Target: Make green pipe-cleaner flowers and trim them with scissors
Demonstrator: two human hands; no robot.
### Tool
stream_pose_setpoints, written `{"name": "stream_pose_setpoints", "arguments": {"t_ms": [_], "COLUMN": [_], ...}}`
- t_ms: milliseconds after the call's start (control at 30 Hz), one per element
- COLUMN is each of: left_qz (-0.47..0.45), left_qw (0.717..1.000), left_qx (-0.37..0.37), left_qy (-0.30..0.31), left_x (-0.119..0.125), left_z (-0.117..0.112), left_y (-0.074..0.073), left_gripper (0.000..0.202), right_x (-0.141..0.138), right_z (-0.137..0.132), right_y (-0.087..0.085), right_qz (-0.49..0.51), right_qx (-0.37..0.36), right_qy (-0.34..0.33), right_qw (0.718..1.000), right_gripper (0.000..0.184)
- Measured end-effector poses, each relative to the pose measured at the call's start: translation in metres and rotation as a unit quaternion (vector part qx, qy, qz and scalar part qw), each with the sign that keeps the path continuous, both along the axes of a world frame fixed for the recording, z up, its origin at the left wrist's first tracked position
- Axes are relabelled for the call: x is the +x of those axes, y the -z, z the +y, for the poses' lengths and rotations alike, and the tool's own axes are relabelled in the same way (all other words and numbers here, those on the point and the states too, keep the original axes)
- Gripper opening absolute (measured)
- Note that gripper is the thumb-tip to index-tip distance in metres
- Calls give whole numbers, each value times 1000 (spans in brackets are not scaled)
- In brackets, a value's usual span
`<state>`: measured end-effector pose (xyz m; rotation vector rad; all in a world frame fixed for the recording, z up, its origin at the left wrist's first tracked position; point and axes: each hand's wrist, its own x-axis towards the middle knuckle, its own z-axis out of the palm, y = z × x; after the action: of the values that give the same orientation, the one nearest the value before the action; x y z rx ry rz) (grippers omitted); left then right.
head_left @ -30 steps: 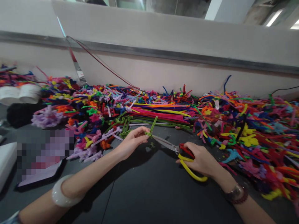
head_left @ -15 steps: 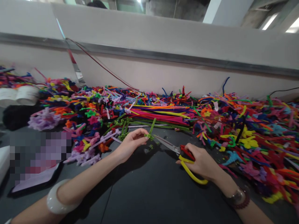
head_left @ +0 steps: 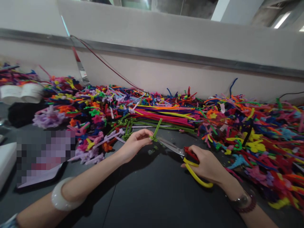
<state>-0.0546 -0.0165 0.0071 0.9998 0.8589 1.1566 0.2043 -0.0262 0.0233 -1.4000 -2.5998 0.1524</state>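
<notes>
Pinching a knotted green pipe cleaner (head_left: 156,128) between thumb and fingers, the person's left hand (head_left: 135,144) stayed closed on it, much as a second earlier, with the stem standing up toward 12 o'clock. The right hand (head_left: 206,167) stayed wrapped through the yellow-and-red handles of a pair of scissors (head_left: 172,148), whose steel blades pointed toward 10 o'clock and ended just beside the knot; whether they were parted, I could not tell. Only the head had rocked slightly since then. Green snippets (head_left: 152,152) lay on the black tabletop (head_left: 152,202) beneath the hands. Toward 12 o'clock, a bundle of straight pipe cleaners (head_left: 163,115) lay among heaped, twisted ones (head_left: 251,136). Farther out at 9 o'clock sat a pixelated patch (head_left: 45,155), with white rolls (head_left: 21,93) beyond it. A pale wall (head_left: 166,74) stood behind the heaps.
</notes>
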Motion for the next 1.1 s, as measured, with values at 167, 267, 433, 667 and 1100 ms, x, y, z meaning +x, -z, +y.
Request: {"name": "stream_pose_setpoints", "arguments": {"t_ms": [167,267,433,667,1100], "left_qz": [1,5,13,22,22], "left_qw": [1000,1000,1000,999,999], "left_qx": [5,7,16,14,0], "left_qy": [-10,-17,-19,-25,-35], "left_x": [0,0,0,1,0], "left_z": [1,1,1,2,1], "left_y": [0,0,2,2,-1], "left_gripper": [11,10,10,11,15], "right_x": [0,-2,-3,-2,6], "right_z": [-1,-1,-1,-2,3], "right_y": [0,-1,-1,1,1], "right_qz": [-1,-1,-3,-12,29], "right_qx": [-2,-5,-12,13,100], "right_qy": [-12,-12,-15,-21,-4], "right_qw": [1000,1000,1000,1000,995], "right_gripper": [34,36,36,35,39]}}
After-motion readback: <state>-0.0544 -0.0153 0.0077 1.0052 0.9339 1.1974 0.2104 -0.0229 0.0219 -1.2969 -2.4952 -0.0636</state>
